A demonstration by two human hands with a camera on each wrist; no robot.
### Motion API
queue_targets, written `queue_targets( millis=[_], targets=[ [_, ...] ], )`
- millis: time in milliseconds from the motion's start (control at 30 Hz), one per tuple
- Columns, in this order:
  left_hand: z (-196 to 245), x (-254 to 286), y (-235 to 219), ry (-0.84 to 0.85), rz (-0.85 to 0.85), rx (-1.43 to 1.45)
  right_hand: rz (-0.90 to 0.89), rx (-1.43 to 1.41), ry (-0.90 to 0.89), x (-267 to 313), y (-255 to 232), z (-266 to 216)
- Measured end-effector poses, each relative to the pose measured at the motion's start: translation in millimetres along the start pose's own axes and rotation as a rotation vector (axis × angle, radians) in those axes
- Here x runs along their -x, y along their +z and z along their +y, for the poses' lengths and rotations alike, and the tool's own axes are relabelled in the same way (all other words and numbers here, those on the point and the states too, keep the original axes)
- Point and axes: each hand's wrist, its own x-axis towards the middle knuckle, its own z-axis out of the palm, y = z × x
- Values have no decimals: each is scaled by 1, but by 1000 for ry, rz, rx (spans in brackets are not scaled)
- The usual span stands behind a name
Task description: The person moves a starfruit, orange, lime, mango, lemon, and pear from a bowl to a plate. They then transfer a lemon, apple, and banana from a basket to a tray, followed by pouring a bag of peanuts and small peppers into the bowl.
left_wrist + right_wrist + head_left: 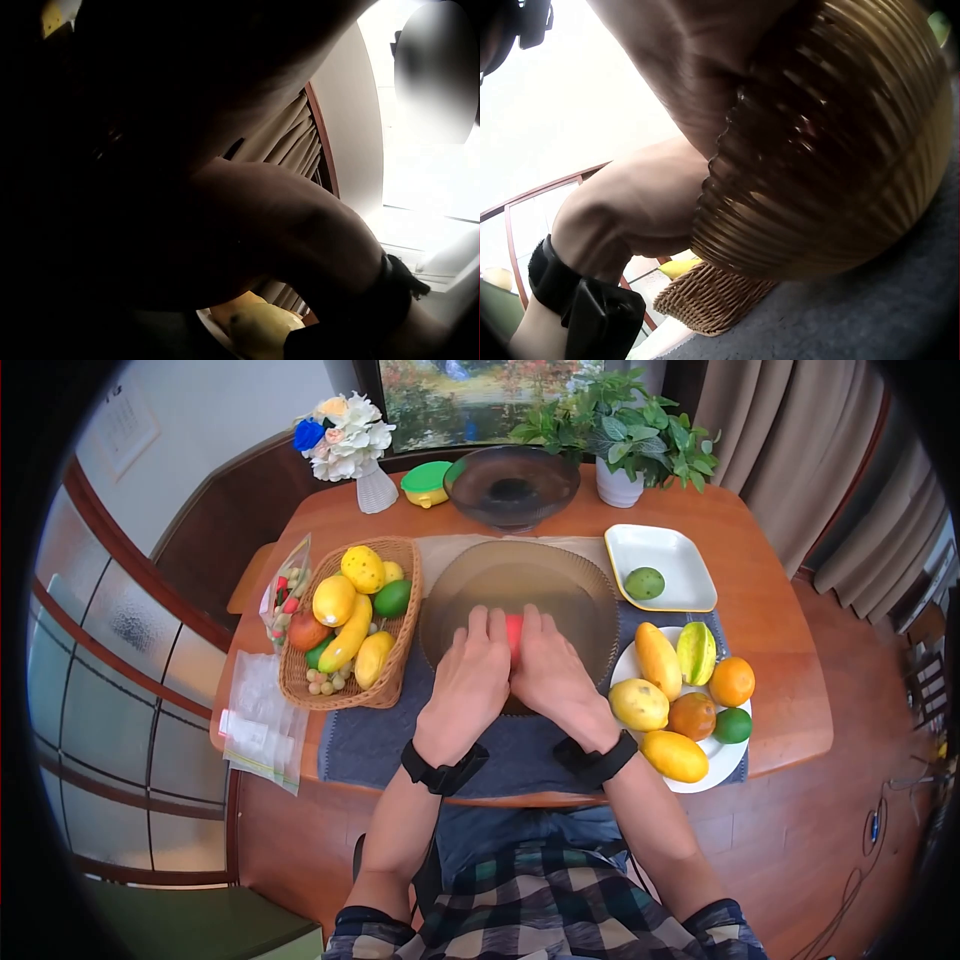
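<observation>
Both hands reach into a large ribbed amber glass bowl [585, 610] standing on a dark blue cloth. Between them shows a piece of a red object [514, 632], mostly covered by the fingers, and I cannot tell its kind. My left hand [470, 678] holds it from the left, back of the hand upward. My right hand [552, 675] holds it from the right, the two thumbs close together. In the right wrist view the bowl wall [840, 217] hides the fingertips. The left wrist view is mostly dark, with the right forearm's band [394, 285] showing.
Left stands a wicker basket [398, 650] of fruit, beside plastic bags [265, 710]. At right are a white plate [625, 670] with several fruits and a white tray [670, 550] holding a green fruit [644, 583]. Behind are a dark glass bowl [512, 485], flowers [350, 440] and a plant [625, 435].
</observation>
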Motion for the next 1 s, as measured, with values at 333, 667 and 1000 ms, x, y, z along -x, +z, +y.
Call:
queue_targets(
  millis=[333,667,1000],
  targets=[
    [-7,-1,-17,27,-98,247,-70,-15,-8,3,-4,-3],
    [-7,-2,-16,-26,-92,182,-60,-41,-87,-3,13,14],
    [-10,1,-17,25,-53,40,-84,-8,-76,-3,2,7]
  ],
)
